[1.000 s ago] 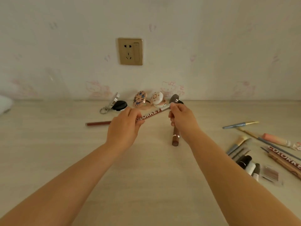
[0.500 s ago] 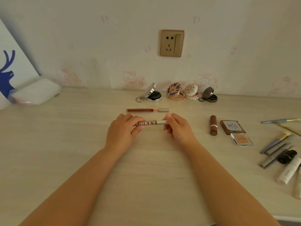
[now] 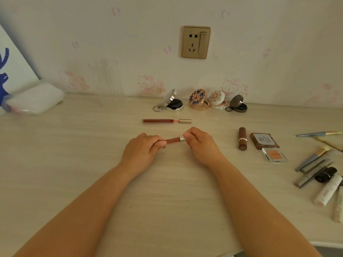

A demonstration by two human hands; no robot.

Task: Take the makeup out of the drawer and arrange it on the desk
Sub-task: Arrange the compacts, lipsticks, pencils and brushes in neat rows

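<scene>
A brown lip pencil (image 3: 173, 140) is pinched at both ends by left hand (image 3: 142, 152) and right hand (image 3: 201, 145), low over the surface (image 3: 167, 191). Compacts (image 3: 199, 100) already lined up; brushes (image 3: 313, 160) at right apparently left unsorted.

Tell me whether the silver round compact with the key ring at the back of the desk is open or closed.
Open. The silver round compact has its lid tilted up toward the wall, exposing a black pad inside the base.

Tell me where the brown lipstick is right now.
In the head view the brown lipstick lies on the desk right of both hands, just left of the brown compact, in front of the open round compacts by the wall.
</scene>
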